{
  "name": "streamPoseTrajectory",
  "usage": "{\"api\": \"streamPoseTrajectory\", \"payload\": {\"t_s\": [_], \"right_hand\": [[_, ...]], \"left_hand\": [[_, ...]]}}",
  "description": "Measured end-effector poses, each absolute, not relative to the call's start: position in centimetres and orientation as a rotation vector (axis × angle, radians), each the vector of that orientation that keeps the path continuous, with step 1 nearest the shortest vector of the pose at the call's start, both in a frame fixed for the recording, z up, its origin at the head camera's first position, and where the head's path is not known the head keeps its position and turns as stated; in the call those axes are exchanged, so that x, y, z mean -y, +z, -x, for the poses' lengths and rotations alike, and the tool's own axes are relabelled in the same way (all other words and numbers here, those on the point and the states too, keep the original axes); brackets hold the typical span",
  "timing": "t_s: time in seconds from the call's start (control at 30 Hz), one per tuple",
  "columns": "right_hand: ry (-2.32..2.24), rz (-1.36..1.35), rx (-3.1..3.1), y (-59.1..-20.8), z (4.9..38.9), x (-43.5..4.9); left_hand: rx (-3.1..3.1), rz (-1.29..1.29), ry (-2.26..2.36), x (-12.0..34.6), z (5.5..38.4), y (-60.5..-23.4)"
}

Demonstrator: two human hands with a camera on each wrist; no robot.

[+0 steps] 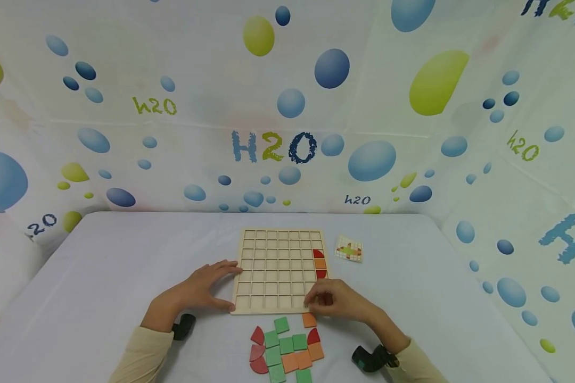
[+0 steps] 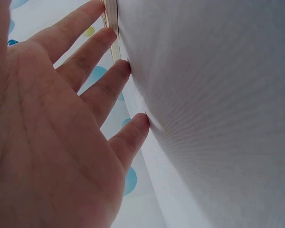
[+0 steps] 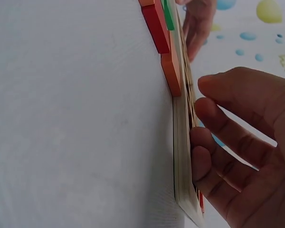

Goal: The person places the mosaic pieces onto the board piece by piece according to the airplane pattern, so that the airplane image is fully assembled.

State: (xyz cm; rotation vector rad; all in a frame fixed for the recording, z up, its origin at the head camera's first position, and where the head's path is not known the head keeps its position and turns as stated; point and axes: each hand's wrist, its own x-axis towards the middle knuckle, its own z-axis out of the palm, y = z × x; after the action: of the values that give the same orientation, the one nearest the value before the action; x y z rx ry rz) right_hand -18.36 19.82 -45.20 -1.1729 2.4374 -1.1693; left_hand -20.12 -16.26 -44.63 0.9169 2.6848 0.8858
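Observation:
A wooden grid board lies on the table. In its right column sit a red quarter-circle tile, an orange square tile and another red tile. My left hand rests at the board's left edge, fingers spread, with fingertips touching the frame in the left wrist view. Over the lower right corner is my right hand, its fingers loosely bent against the board. Nothing shows between thumb and forefinger in the right wrist view; the cells beneath the hand are hidden.
Several loose tiles lie in front of the board: green squares, orange squares and red quarter-circles. A small pattern card lies right of the board. A printed sheet hangs behind the white table.

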Motion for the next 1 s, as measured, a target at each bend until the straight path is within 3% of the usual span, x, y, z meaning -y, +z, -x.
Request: {"api": "streamPoseTrajectory", "payload": {"t_s": [1.0], "right_hand": [[-0.849,1.233,-2.406,-44.2,18.0,-19.8]], "left_hand": [[-2.662,-0.918,0.918,16.4,20.1,-44.4]]}}
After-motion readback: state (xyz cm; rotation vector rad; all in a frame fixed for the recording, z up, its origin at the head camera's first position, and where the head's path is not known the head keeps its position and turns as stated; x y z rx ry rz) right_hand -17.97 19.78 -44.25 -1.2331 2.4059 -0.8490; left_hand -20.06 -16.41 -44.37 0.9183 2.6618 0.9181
